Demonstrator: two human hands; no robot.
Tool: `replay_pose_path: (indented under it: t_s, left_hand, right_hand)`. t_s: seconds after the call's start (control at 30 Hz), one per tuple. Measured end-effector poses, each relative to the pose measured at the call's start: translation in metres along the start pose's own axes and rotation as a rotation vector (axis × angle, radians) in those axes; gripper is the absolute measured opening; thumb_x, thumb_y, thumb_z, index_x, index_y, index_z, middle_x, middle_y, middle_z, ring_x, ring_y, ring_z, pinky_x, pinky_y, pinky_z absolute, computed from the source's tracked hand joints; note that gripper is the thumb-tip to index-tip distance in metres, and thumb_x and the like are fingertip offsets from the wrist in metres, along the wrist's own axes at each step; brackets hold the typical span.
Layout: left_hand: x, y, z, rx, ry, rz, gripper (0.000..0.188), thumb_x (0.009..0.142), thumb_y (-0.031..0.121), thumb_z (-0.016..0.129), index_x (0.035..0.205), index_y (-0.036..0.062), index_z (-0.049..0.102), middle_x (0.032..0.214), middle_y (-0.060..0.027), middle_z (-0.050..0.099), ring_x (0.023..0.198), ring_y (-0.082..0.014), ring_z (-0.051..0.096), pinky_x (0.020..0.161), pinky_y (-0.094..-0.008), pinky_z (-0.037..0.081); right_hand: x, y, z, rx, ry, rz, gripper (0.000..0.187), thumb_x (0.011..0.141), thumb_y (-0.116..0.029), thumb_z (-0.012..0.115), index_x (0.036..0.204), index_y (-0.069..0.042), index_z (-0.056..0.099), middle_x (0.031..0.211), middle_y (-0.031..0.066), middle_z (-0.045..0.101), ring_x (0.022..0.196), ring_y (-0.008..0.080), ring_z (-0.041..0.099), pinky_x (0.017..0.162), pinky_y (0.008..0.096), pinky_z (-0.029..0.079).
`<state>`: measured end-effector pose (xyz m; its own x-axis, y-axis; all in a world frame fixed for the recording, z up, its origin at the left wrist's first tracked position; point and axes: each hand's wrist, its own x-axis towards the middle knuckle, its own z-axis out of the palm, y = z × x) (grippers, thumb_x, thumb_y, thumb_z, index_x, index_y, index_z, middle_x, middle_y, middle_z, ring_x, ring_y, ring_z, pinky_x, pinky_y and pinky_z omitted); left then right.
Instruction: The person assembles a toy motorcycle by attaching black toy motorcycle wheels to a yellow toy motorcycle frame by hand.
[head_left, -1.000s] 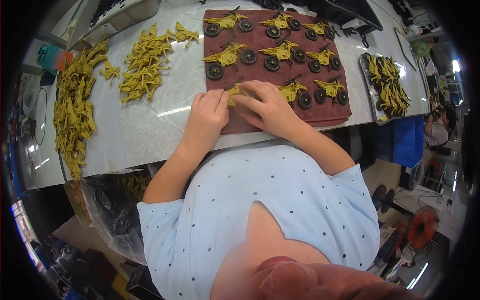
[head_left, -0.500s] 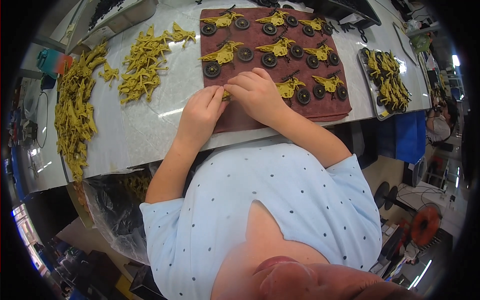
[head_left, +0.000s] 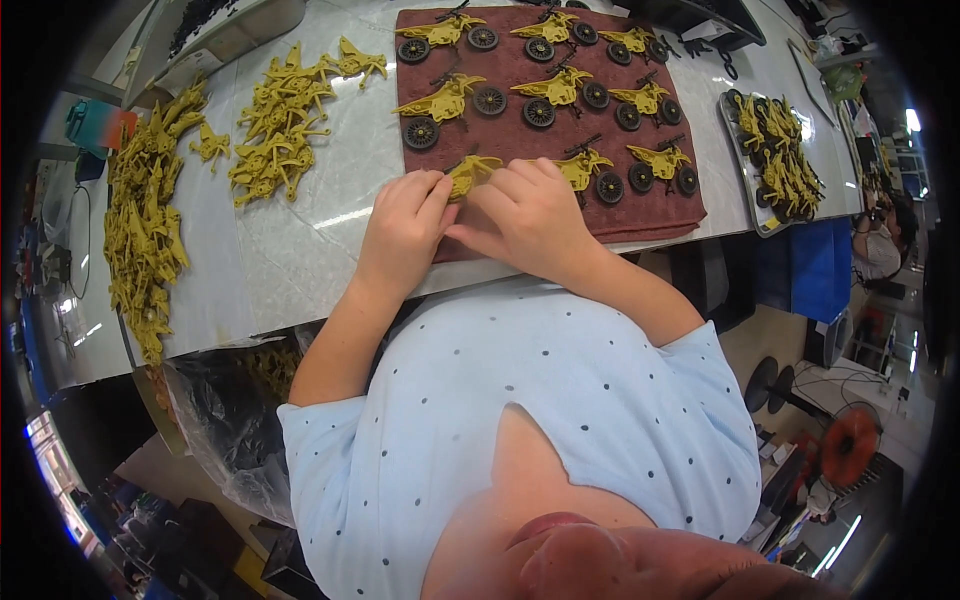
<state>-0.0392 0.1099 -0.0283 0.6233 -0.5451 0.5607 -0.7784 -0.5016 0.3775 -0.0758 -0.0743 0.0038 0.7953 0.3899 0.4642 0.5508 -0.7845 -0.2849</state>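
Observation:
Between my two hands, at the near left of a dark red cloth (head_left: 480,120), is a yellow toy motorcycle body (head_left: 474,172). My left hand (head_left: 405,215) pinches its left end with fingers closed. Curled round its right end are the fingers of my right hand (head_left: 520,212), which hide part of it. Beyond my hands, toy motorcycles with yellow bodies and black wheels lie in rows on the cloth, among them one motorcycle (head_left: 440,103) just past my left fingers. Another motorcycle (head_left: 582,170) lies right beside my right hand.
Left of the cloth lie a pile of yellow parts (head_left: 282,120) and a longer heap (head_left: 148,220) along the table's left side. A metal tray (head_left: 770,165) of yellow and black pieces stands at right. Bins of black parts, one a grey bin (head_left: 235,45), line the far edge.
The yellow body, mostly hidden by my fingers before, now shows between my hands. My right hand has shifted slightly right and nearer, its fingers turned. The view has shifted slightly.

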Motion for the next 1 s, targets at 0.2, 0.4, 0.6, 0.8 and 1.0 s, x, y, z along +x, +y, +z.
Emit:
replay_pose_path:
  t_s: [0.2, 0.4, 0.6, 0.8, 1.0]
  left_hand:
    - [0.0, 0.008, 0.001, 0.048, -0.055, 0.031, 0.033, 0.07, 0.004, 0.07, 0.1, -0.006, 0.061, 0.101, -0.016, 0.059, 0.095, -0.0321, 0.058, 0.083, -0.0411, 0.047]
    - [-0.002, 0.016, 0.005, 0.075, -0.079, 0.065, 0.032, 0.071, 0.0, 0.068, 0.101, -0.0086, 0.06, 0.104, -0.0197, 0.059, 0.095, -0.0352, 0.058, 0.084, -0.0412, 0.047]
    - [-0.002, 0.018, 0.008, 0.104, -0.086, 0.048, 0.031, 0.073, -0.001, 0.067, 0.102, -0.0085, 0.059, 0.108, -0.0202, 0.059, 0.096, -0.0356, 0.058, 0.085, -0.0415, 0.047]
    - [0.004, 0.008, -0.001, 0.035, -0.089, -0.083, 0.033, 0.072, -0.001, 0.068, 0.104, -0.0023, 0.06, 0.1, -0.0145, 0.064, 0.088, -0.0312, 0.062, 0.077, -0.0364, 0.05]
    - [0.012, 0.024, -0.035, -0.259, -0.129, -0.298, 0.03, 0.072, 0.0, 0.068, 0.101, 0.0013, 0.063, 0.092, -0.0132, 0.066, 0.079, -0.0265, 0.065, 0.068, -0.0319, 0.053]
  right_hand:
    - [-0.017, -0.007, 0.025, -0.106, 0.144, 0.023, 0.017, 0.069, -0.015, 0.072, 0.072, -0.011, 0.056, 0.07, 0.0016, 0.05, 0.069, 0.02, 0.049, 0.064, 0.0334, 0.035]
    - [-0.034, -0.014, 0.046, -0.133, 0.23, 0.16, 0.016, 0.068, -0.011, 0.07, 0.069, -0.011, 0.054, 0.069, 0.0015, 0.051, 0.069, 0.0199, 0.049, 0.064, 0.0338, 0.034]
    - [-0.039, -0.008, 0.04, -0.1, 0.193, 0.203, 0.02, 0.069, -0.017, 0.074, 0.079, -0.01, 0.059, 0.075, 0.0025, 0.053, 0.072, 0.0212, 0.05, 0.064, 0.0347, 0.036]
    - [-0.032, 0.023, 0.012, 0.269, 0.324, 0.141, 0.066, 0.06, -0.023, 0.083, 0.118, -0.009, 0.054, 0.115, 0.0107, 0.051, 0.102, 0.0306, 0.052, 0.091, 0.0412, 0.042]
    - [-0.01, 0.025, 0.01, 1.033, 0.025, 0.369, 0.063, 0.068, -0.002, 0.078, 0.125, -0.006, 0.051, 0.125, 0.0076, 0.055, 0.111, 0.0175, 0.055, 0.09, 0.0309, 0.048]
